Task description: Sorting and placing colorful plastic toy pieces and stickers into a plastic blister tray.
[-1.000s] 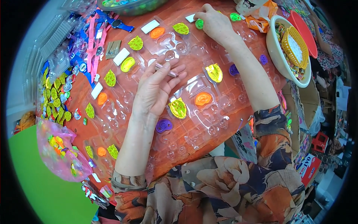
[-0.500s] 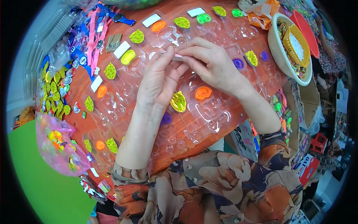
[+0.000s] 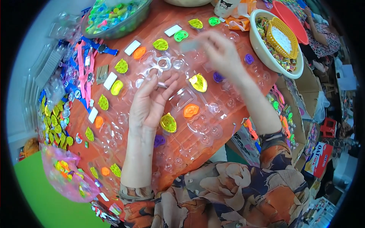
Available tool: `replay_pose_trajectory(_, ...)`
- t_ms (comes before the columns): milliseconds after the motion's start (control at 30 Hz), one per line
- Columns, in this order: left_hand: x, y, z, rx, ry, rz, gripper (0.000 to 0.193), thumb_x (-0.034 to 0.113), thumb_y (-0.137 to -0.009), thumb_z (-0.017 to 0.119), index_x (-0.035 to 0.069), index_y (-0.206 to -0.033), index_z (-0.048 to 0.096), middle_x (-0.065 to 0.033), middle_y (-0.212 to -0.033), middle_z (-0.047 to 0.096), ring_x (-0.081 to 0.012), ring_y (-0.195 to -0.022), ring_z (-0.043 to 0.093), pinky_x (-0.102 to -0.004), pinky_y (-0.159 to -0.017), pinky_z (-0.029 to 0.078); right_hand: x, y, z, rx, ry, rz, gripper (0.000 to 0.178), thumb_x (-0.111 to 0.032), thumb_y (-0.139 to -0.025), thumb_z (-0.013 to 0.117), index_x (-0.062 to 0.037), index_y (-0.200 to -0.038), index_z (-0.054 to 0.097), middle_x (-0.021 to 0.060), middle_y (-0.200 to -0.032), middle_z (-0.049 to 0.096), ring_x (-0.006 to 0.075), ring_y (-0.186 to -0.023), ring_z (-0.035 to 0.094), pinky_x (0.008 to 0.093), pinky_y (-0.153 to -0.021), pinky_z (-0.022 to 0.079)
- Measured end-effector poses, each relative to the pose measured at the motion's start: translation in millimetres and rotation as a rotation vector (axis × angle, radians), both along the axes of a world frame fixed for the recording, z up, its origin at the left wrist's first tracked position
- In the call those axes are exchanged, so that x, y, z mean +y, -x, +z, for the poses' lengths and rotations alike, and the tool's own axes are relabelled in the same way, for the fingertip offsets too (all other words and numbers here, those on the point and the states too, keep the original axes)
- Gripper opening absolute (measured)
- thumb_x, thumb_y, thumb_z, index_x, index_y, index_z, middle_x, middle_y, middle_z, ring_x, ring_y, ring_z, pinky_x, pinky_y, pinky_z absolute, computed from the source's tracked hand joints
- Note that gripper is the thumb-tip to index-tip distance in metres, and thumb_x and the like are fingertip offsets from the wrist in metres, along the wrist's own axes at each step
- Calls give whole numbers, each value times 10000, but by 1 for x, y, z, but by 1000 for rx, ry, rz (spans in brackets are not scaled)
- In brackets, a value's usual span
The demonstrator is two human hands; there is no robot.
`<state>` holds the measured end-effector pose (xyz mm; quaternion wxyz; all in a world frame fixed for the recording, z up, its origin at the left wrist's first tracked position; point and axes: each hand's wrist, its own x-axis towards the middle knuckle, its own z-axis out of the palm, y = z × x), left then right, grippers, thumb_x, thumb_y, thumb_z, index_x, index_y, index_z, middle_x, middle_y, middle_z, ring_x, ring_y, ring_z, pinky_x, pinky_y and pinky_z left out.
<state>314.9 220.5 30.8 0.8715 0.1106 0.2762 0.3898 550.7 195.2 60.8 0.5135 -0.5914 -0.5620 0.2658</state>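
My left hand (image 3: 146, 102) is turned palm up over clear plastic blister trays (image 3: 182, 99), fingers curled round a small thin white piece (image 3: 162, 84) seen edge-on. Farther right and forward, my right hand (image 3: 222, 53) is smeared by motion. At its fingertips is a pale flat rectangle (image 3: 190, 46), also blurred. Similar white rectangles (image 3: 173, 30) lie in several trays, beside yellow patterned leaf-shaped pieces (image 3: 160, 44) and oval pieces in green (image 3: 181, 35), orange (image 3: 191, 110) and purple (image 3: 159, 141). A yellow shape (image 3: 198, 83) sits between my hands.
A grey bowl (image 3: 85, 26) of colourful small parts stands at the far left. Toy watches (image 3: 102, 48) and yellow pieces (image 3: 55, 121) are heaped below it. A pink bag (image 3: 49, 167) sits near left. At right are a white basin (image 3: 296, 74) with a yellow basket, and cardboard boxes (image 3: 313, 97).
My hands have parted: the right has moved forward and right with the pale rectangle, while the left stays low with its thin piece. The view has shifted, bringing in the grey bowl.
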Motion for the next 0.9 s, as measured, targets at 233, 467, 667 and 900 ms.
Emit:
replay_pose_trajectory(233,-13,-2,8,124,-39,-91,402,96,-990,575,-29,-1351,450,-272,-1295,559,-421,-1219,578,-439,-979,571,133,-132,-52,-729,-90,-452,265,-66,-904,534,-8,-1110,692,230,-1086,684,366,-1043,655,441,-942,502)
replay_pose_trajectory(467,-19,14,11,201,-93,-122,423,118,-1012,553,-29,-1382,411,-267,-1299,554,-408,-1201,594,-413,-926,602,162,-136,-50,-896,230,-381,299,-91,-864,576,-80,-1128,716,183,-1132,698,330,-1088,657,452,-931,521)
replay_pose_trajectory(667,-16,18,14,180,-72,-119,391,98,-986,598,-2,-1327,435,-240,-1247,588,-367,-1142,635,-422,-910,600,154,-120,-36,-1040,294,-331,305,-131,-899,557,-164,-1152,724,118,-1149,708,300,-1092,665,439,-917,532)
replay_pose_trajectory(900,-14,14,12,189,-110,-135,395,123,-1005,569,-24,-1347,439,-274,-1296,560,-405,-1186,607,-420,-942,593,139,-116,-47,-1203,263,-202,253,-187,-911,558,-175,-1081,745,115,-1087,699,296,-1057,664,432,-873,543)
